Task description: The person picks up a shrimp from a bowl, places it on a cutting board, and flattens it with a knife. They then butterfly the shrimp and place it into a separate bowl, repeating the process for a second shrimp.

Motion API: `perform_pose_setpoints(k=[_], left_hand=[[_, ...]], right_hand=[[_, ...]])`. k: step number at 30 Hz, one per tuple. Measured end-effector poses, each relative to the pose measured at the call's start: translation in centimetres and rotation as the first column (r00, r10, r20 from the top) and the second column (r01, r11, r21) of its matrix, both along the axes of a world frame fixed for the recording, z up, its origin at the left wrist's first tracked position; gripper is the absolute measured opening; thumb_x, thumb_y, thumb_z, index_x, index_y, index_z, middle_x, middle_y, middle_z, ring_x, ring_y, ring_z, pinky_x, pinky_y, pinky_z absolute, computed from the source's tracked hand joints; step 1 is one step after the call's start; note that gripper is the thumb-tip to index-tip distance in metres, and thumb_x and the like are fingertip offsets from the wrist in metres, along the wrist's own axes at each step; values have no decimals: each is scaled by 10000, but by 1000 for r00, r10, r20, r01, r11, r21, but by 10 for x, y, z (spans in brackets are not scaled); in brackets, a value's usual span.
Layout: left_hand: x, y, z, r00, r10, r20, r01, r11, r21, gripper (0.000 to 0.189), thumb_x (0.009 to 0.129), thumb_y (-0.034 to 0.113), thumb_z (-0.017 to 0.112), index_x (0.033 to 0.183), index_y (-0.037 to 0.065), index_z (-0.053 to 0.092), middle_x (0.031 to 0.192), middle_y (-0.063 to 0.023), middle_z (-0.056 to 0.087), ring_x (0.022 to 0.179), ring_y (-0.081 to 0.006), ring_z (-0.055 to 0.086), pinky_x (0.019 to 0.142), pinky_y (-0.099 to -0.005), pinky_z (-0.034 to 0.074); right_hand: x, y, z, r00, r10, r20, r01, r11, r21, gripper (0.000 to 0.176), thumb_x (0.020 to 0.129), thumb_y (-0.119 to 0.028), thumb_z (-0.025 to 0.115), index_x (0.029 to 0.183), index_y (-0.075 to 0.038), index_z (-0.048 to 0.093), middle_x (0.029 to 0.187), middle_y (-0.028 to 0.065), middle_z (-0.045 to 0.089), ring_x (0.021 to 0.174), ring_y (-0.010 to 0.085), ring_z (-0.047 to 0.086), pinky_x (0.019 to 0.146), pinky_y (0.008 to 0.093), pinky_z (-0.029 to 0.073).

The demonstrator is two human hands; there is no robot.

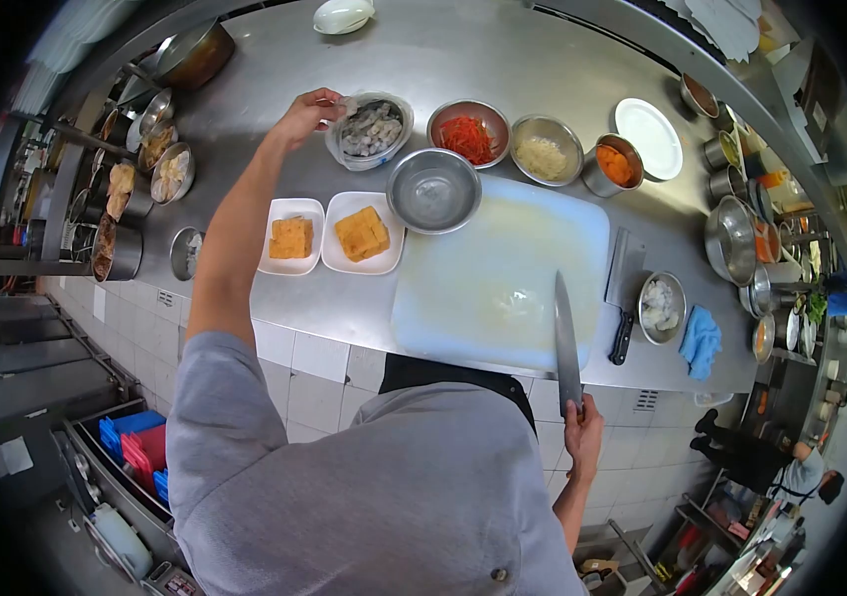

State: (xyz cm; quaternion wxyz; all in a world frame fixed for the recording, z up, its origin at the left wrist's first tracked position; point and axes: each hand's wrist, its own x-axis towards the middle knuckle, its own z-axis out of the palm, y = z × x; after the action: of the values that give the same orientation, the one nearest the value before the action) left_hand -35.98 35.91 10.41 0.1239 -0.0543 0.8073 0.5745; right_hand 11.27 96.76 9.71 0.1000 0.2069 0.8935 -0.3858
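My left hand [312, 116] reaches to the back of the table, its fingers closed at the left rim of a clear plastic tub [372, 161] of raw grey shrimp [372, 129]. My right hand [584, 429] grips the handle of a long kitchen knife [566, 338]. The blade points away from me over the right front of a wet white cutting board [503, 328]. A metal bowl [433, 191] sits across the board's back left corner. Left of the board, two white dishes [332, 260] each hold a golden block, possibly fried tofu [361, 232].
Behind the board stand bowls of orange-red shreds [467, 139] and pale shreds [546, 157], an orange-filled metal container [614, 164] and a white plate [649, 139]. A cleaver [626, 273], a bowl of white pieces [660, 306] and a blue cloth [702, 343] lie right. Another person [781, 462] stands far right.
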Motion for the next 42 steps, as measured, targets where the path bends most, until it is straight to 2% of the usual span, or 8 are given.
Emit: perform_pose_setpoints(k=[4,7,14,16,22,29,35,42], left_hand=[[6,10,1,999,19,-43,-23,994,-110,193,939,270,763,1082,143,737,1016,32,756,943,-89,627,812,-331,480],[2,24,-8,985,-144,-93,76,852,-517,290,956,286,744,1148,69,762,1051,-52,780,965,-163,676,877,-367,530],[-13,57,-38,965,-189,-180,11,720,-694,355,913,241,748,1199,31,745,1128,-188,773,1071,-304,734,952,-380,563],[-20,57,-39,983,-78,-164,-34,806,-591,366,912,196,740,1239,34,715,1150,-178,765,1080,-285,724,948,-375,560],[-36,37,-31,995,104,-5,-104,990,-98,410,920,120,716,1316,64,625,1111,-85,718,978,-182,643,845,-357,537],[-37,25,-20,994,83,68,-81,996,-38,305,975,151,669,1280,157,656,1099,28,680,981,-102,590,872,-343,443],[-35,20,-28,979,189,70,-202,927,316,353,952,104,706,1290,115,607,1063,-41,702,940,-134,637,815,-310,507],[-19,39,1,968,251,22,-238,880,412,313,930,23,689,1201,106,558,1055,-71,699,975,-197,727,832,-326,522]], right_hand=[[-6,4,6,997,16,76,-17,1000,14,216,1038,-177,634,1149,7,660,765,178,711,641,246,653,658,398,523],[-3,8,-1,997,17,69,-17,1000,0,213,1035,-173,637,1155,1,665,785,186,726,658,252,677,663,399,531],[1,8,-8,999,16,29,-16,1000,6,215,1040,-174,640,1152,6,673,771,138,698,666,195,632,644,360,506],[2,5,-7,1000,-8,19,9,1000,-19,209,1050,-174,643,1132,17,670,715,41,621,628,95,506,582,306,439],[5,-4,-4,998,-28,54,28,1000,-8,217,1039,-166,641,1158,13,669,735,168,700,612,225,644,624,389,514],[-1,-10,1,997,-39,68,39,999,4,219,1045,-194,639,1112,13,660,711,131,651,601,199,584,607,374,484],[-4,-3,-8,999,-36,28,37,999,-13,201,1051,-187,640,1044,14,644,663,37,546,603,112,462,566,317,414],[-11,-5,4,999,-21,48,22,1000,-19,215,1054,-193,636,1056,21,650,666,51,559,603,111,465,564,315,417]])
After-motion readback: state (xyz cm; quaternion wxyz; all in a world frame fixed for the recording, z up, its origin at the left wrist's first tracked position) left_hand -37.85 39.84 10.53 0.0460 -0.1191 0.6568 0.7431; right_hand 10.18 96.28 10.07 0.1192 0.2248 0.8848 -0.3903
